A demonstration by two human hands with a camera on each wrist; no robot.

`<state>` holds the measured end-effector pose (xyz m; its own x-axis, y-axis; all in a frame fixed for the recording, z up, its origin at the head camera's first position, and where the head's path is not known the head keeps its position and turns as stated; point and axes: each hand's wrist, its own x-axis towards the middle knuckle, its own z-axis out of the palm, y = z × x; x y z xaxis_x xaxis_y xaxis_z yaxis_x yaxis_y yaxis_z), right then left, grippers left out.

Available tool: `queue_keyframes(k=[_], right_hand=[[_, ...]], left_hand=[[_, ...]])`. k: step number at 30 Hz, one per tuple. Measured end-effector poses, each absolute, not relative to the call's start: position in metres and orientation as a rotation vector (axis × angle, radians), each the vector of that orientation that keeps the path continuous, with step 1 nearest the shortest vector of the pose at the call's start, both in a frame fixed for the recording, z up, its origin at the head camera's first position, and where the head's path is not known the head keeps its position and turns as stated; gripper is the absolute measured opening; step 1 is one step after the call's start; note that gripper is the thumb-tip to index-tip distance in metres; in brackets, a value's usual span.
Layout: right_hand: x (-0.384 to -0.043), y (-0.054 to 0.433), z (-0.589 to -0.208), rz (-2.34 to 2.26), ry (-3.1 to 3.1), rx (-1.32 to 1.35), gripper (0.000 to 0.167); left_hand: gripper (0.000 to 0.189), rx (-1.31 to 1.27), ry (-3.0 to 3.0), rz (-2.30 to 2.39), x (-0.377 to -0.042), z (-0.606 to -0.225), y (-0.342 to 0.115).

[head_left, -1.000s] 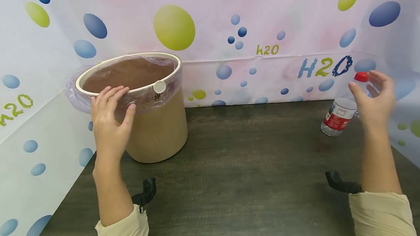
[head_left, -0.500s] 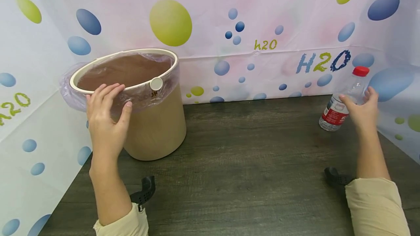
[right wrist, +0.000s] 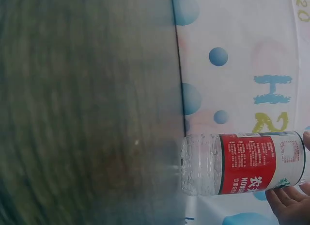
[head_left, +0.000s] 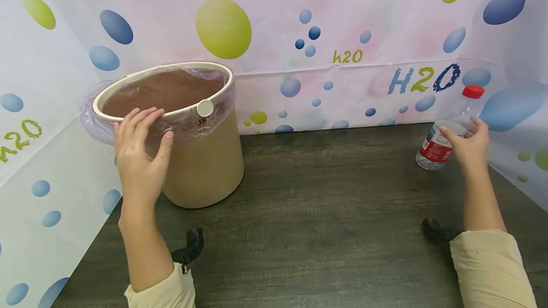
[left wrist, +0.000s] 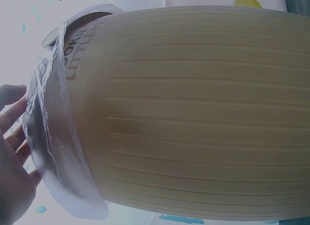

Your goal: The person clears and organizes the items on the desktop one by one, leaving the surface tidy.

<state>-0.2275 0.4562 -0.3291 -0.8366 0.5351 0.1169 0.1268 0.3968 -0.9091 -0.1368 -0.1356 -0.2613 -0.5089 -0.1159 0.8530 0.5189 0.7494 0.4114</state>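
Observation:
A clear plastic water bottle (head_left: 435,150) with a red cap and a red-and-white label stands upright at the back right of the table. My right hand (head_left: 473,149) grips its upper part, thumb on one side and fingers on the other. In the right wrist view the bottle's label (right wrist: 248,162) is plain, and some of the fingers show at its side. At the left stands a beige trash can (head_left: 205,170), lined with a thin purplish plastic bag (head_left: 96,125) folded over the rim. My left hand (head_left: 139,156) rests its fingertips on the front rim, over the bag.
The dark wood-grain table (head_left: 308,222) spreads between the can and the bottle. A printed cloth backdrop (head_left: 278,18) with coloured dots closes off the back and both sides. A round white tab (head_left: 205,108) sits on the can's rim.
My right hand has come down from beside the red cap to the bottle's upper body, and its fingers have drawn in around it. The left hand has stayed at the can's rim.

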Motion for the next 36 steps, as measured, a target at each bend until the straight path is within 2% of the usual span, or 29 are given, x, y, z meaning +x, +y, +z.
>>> queue_keyframes(k=[25, 36], right_hand=[[-0.223, 0.385, -0.299, 1.283, -2.423, -0.176, 0.087], [-0.226, 0.362, -0.303, 1.251, -2.439, -0.012, 0.087]], left_hand=[[0.034, -0.309, -1.947, -0.799, -0.136, -0.264, -0.138], [0.034, -0.301, -1.94, -0.814, -0.138, -0.26, -0.133]])
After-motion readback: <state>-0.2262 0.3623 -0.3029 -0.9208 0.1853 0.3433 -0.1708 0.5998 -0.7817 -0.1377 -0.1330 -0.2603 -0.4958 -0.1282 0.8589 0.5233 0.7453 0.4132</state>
